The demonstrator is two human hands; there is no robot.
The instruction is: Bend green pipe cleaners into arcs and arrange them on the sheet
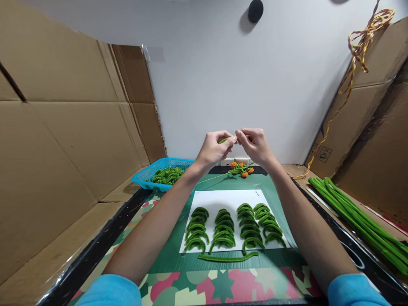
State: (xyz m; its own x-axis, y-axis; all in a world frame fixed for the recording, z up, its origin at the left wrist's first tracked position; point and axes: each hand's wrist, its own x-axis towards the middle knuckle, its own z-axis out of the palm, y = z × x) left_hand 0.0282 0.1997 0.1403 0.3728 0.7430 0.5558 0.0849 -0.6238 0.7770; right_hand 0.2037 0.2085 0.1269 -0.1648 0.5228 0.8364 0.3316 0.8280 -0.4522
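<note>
Both my hands are raised above the far part of the table, fingertips almost meeting. My left hand (213, 149) is closed round a small green fuzzy strip (223, 140), of which only a short piece shows. My right hand (256, 145) is pinched just beside it; what its fingertips hold, if anything, is too small to make out. Below lies a white sheet (219, 197) bearing several columns of bent green pipe cleaners (223, 227). One longer, nearly straight green pipe cleaner (228, 258) rests along the sheet's near edge.
A blue basket (140, 177) with many green fuzzy pieces stands back left. An orange-flowered stem (244, 170) lies behind the sheet. At right is a bundle of long green pipe cleaners (357, 221). Cardboard panels (63, 127) flank the table, and a twisted yellow cord (347, 85) hangs at right.
</note>
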